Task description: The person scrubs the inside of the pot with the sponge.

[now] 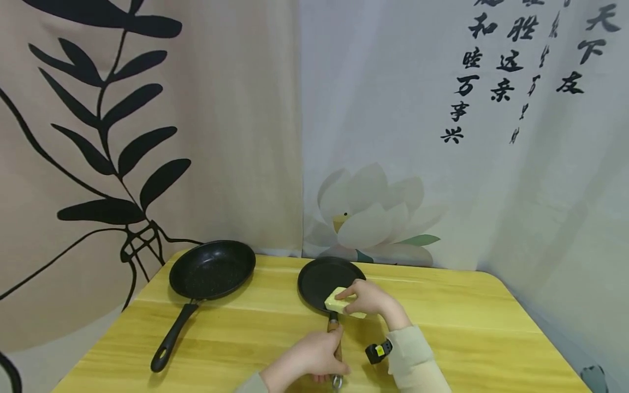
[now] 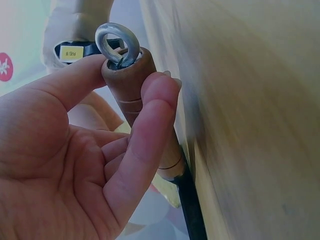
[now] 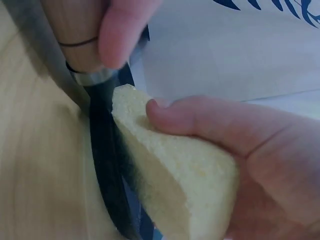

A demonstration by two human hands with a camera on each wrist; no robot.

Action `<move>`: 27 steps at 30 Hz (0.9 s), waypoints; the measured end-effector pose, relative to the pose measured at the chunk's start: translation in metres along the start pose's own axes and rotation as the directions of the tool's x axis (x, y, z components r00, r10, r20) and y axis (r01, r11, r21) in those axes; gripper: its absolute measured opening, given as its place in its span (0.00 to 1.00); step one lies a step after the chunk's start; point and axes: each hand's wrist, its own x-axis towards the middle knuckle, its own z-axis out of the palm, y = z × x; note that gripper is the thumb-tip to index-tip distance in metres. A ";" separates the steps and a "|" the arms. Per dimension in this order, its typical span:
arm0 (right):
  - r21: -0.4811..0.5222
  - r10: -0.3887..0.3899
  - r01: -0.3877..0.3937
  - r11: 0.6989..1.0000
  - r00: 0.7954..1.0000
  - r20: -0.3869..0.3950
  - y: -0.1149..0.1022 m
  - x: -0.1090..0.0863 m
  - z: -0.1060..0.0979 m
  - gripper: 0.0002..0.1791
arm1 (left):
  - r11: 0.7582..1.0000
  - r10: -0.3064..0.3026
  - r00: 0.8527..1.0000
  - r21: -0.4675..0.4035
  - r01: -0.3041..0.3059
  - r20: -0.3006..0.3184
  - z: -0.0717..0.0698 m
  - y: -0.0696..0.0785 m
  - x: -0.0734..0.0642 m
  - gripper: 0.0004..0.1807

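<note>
Flat pan (image 1: 321,277): wooden handle (image 2: 129,92) gripped by my left hand (image 1: 320,352). Sponge (image 1: 334,300): at flat pan's near right rim, pinched in my right hand (image 1: 371,297). Deep pan (image 1: 213,270): left of flat pan.

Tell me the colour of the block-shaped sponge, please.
The block-shaped sponge is pale yellow, seen best in the right wrist view.

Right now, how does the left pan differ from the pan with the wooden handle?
The left pan looks bigger and deeper; the wooden-handled pan is smaller and shallower. The left pan has a black handle; the other pan has a wooden handle ending in a metal ring. The left pan sits untouched, while the left hand grips the other's handle and the right hand holds a sponge at its rim. Both are round and black inside.
</note>
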 end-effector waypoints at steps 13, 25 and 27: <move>-0.113 -0.081 0.079 0.991 0.996 -0.021 0.005 0.004 0.004 0.20 | 0.999 0.031 0.999 -0.037 -0.030 0.030 -0.002 -0.001 0.001 0.45; -0.155 -0.171 0.167 0.974 0.985 -0.013 0.016 0.013 0.012 0.21 | 0.999 0.031 0.999 -0.027 -0.030 0.032 -0.004 0.001 -0.001 0.44; -0.176 -0.175 0.170 0.970 0.984 -0.014 0.015 0.013 0.013 0.21 | 0.999 0.036 0.999 -0.028 -0.035 0.032 -0.004 0.002 -0.002 0.44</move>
